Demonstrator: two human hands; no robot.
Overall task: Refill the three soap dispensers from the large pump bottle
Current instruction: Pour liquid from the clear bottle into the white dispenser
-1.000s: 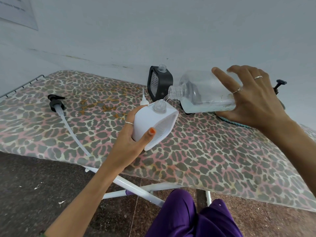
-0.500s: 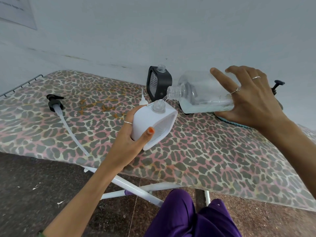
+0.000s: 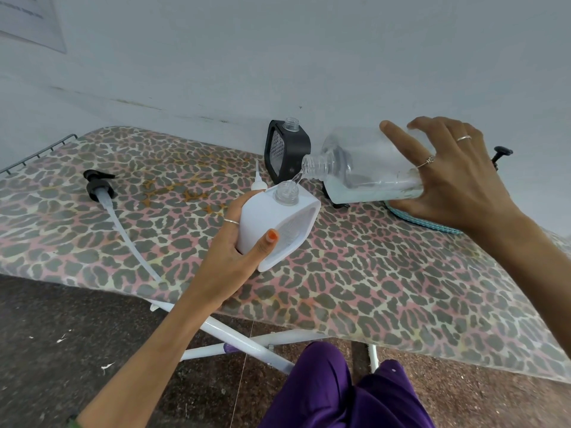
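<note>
Little moved: we keep our right hand (image 3: pixel 457 183) gripping big bottle (image 3: pixel 367 171), pouring into white dispenser (image 3: pixel 272 223), left hand (image 3: pixel 228 257) fingers holding it.

A large clear plastic bottle (image 3: pixel 367 168), its pump removed, is held almost horizontal above the leopard-print surface (image 3: pixel 386 273), its open threaded neck pointing left and slightly down. Pale, cloudy liquid pools along its lower side, and a thin clear stream runs from the neck into the open clear neck of a white, boxy plastic soap dispenser (image 3: pixel 278 223), which is tilted and lifted just off the surface. Behind them a black, boxy soap dispenser (image 3: pixel 287 149) with an open clear neck stands upright near the wall. The removed black pump head with its long white tube (image 3: pixel 108 199) lies flat on the surface, well to the left.
</note>
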